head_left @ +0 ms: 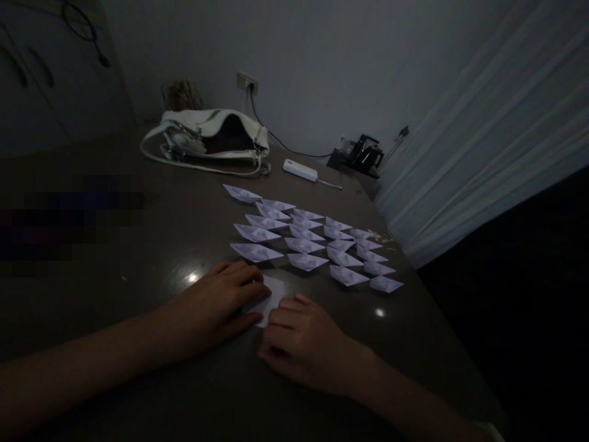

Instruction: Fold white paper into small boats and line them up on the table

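On the table [193,209], the paper [275,287] lies partly under your left hand [221,301], thumb and fingers apart; your curled right hand [306,344] meets its near right edge, grip unclear.

paper boats [304,245] blocking ahead, open tabletop [184,215] left

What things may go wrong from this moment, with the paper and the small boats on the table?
The left hand lies just in front of the paper boats; a forward slip might push the nearest ones out of line.
The white paper lies on a smooth, shiny table, so it may slide and crease crookedly.
The light is dim, so its edges could be hard to match.
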A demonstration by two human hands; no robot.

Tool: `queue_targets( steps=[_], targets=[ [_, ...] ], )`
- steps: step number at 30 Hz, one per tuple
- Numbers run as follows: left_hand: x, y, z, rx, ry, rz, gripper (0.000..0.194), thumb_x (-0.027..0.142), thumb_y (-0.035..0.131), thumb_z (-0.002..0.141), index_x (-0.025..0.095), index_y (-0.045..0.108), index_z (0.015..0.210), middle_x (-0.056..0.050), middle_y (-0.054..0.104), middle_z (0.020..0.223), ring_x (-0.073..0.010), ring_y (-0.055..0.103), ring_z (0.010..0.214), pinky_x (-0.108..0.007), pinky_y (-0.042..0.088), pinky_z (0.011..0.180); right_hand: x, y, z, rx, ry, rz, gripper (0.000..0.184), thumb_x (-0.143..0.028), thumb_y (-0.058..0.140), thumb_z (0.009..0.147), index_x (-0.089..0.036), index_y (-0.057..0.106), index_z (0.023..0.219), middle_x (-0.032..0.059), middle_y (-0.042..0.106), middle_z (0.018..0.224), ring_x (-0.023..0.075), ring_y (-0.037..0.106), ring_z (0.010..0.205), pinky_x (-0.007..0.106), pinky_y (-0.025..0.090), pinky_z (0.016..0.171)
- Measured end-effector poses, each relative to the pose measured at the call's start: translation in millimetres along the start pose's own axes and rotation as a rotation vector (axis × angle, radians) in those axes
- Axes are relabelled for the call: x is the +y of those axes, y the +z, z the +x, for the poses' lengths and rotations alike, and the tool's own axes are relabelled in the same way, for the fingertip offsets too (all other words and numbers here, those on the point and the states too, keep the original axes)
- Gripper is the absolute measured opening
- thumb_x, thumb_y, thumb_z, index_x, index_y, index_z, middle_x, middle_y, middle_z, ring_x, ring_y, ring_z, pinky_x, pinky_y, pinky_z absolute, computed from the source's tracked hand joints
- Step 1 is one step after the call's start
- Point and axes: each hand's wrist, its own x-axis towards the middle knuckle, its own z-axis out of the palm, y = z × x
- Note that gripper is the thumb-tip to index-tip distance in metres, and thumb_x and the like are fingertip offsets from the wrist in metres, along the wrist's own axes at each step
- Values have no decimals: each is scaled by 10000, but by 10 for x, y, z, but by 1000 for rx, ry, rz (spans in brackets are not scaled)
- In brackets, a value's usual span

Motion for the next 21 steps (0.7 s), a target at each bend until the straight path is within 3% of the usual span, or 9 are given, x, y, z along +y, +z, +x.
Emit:
queue_targets(
  steps=[3,6,9,11,16,21],
  targets=[
    [20,-16,8,-1,6,-10,235,191,587,877,234,611,1107,-40,599,1063,-252,547,1003,-397,389,865,3,-21,-14,41,-1,55,170,-300,612,900,-180,634,782,5,682,806,163,583,786,306,387,747],
    [63,-47,21,-16,6,-39,164,199,529,911,231,629,1037,-29,622,973,-239,567,935,-399,392,842,122,-44,-18,133,144,115,124,-251,607,897,-168,647,814,27,674,824,167,592,790,297,408,738],
    [83,-81,24,5,-2,-113,200,176,452,934,219,638,998,-26,638,898,-217,586,864,-383,410,827,220,-72,-23,135,263,97,114,-263,605,902,-160,653,909,52,673,899,192,595,857,321,422,776],
    [65,-105,26,53,-1,-138,224,154,437,922,203,639,1006,-41,644,909,-217,593,866,-363,431,803,227,-82,-27,103,287,82,207,-339,634,887,-173,642,1010,59,676,993,214,595,924,349,425,814],
    [-43,-156,56,140,-3,-51,289,125,405,901,170,634,1070,-88,651,1013,-247,592,949,-385,460,821,151,-40,-27,37,296,110,750,-612,720,716,-177,502,1287,121,535,1371,293,495,1210,436,380,998],
    [-103,-122,74,169,-49,-14,322,98,387,886,153,619,1102,-118,639,1124,-254,577,1056,-405,469,897,149,11,-29,18,345,180,748,-570,727,730,-133,477,1284,151,498,1398,286,441,1276,429,350,1059]
  ],
)
